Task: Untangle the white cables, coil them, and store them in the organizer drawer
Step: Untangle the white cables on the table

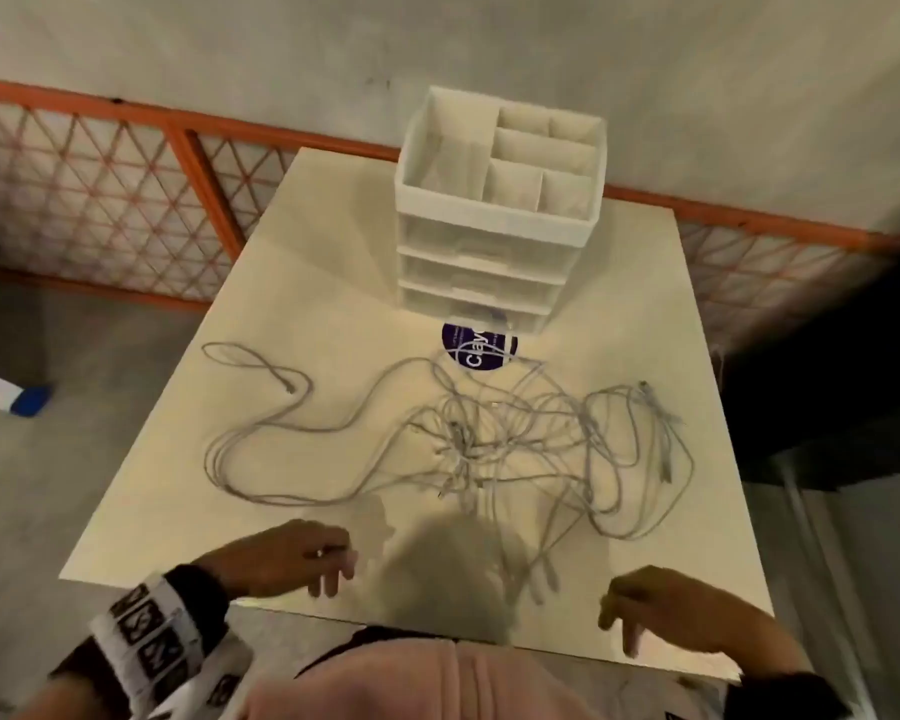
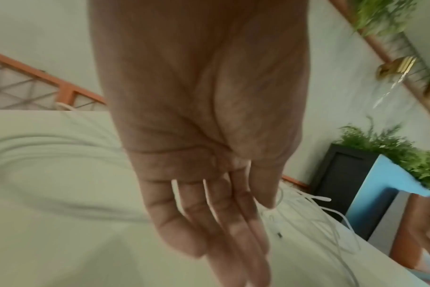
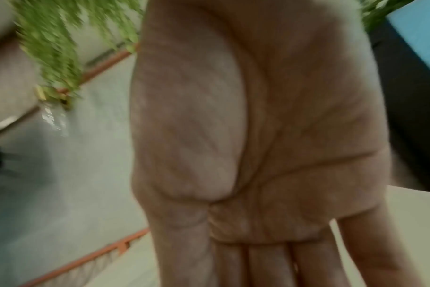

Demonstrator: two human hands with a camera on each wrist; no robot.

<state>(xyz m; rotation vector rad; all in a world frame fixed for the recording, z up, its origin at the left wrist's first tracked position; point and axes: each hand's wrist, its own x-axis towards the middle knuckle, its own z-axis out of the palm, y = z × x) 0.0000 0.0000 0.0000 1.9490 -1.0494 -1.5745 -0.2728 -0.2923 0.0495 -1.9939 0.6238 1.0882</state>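
Hovering hands (image 1: 292, 553) beside tangled cables (image 1: 468, 444)

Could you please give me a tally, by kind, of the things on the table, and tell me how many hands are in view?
Tangle of white cables: 1 heap; strands too knotted to count
White drawer organizer: 1
Round purple sticker: 1
Hands: 2, left hand and right hand, both empty
Total: 5

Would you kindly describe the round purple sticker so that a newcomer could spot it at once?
Start at the white table and find the white drawer organizer standing at its far edge. Directly in front of the organizer's base lies the round purple sticker, crossed by strands of the white cables. It is the only dark, coloured patch on the tabletop.
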